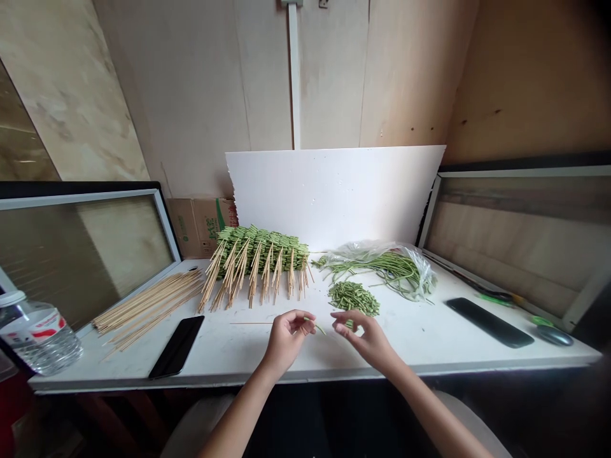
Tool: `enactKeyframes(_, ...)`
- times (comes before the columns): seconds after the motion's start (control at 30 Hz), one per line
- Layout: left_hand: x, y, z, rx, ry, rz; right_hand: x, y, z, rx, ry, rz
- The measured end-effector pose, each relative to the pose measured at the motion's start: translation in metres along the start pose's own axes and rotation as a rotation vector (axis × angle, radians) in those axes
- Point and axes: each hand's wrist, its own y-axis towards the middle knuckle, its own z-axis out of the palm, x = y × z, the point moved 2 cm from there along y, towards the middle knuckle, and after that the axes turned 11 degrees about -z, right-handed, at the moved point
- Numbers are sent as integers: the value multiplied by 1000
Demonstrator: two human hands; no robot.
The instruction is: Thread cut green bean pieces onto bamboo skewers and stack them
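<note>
My left hand is closed in a pinch on a thin bamboo skewer that lies along the table to the left, with a short green bean piece at its tip. My right hand hovers just right of it, fingers curled and pinched near the bean piece; what it holds I cannot make out. Behind my hands lies a small pile of cut bean pieces. Finished bean skewers are stacked in a row further back.
Loose bamboo skewers lie at the left beside a black phone. A plastic bag of long beans sits back right. A black flat object, green-handled scissors, a water bottle and a white foam board surround the white table.
</note>
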Motion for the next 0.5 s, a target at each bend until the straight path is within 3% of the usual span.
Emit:
enactKeyframes(0.13,-3,-4,7,42,-64,-7,34,1,11,-37,123,-69)
enactKeyframes(0.3,-6,-7,10,51,-67,2,38,-1,12,-198,52,-106)
enactKeyframes(0.5,-15,-13,10,69,48,66,46,0,9,-137,-58,-259)
